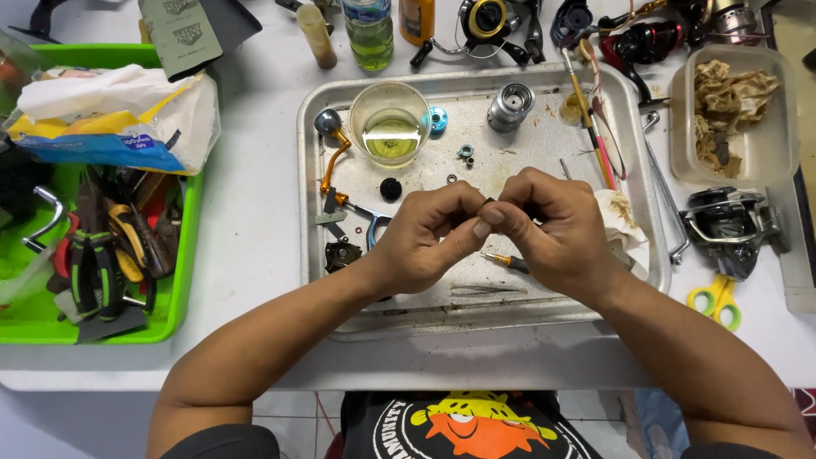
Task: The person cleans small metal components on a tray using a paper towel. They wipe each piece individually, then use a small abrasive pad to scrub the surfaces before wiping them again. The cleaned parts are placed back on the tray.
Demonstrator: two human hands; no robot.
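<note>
the small dark part (487,203) sits above the metal tray (544,319), pinched between both hands' fingertips. left hand (422,240) grasps its left side, right hand (551,225) its right; equally near.

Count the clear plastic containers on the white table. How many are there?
2: a round cup of yellowish liquid on the metal tray, and a rectangular tub of crumpled rags at the right. Others may be out of view.

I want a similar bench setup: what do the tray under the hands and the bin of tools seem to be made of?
The tray looks like bare metal, probably aluminium or steel: dull grey sheen, rolled rim, stains. The bin looks like moulded plastic: even bright green, smooth, slightly glossy walls. Both hands, left hand and right hand, pinch a small dark part above the tray.
</note>
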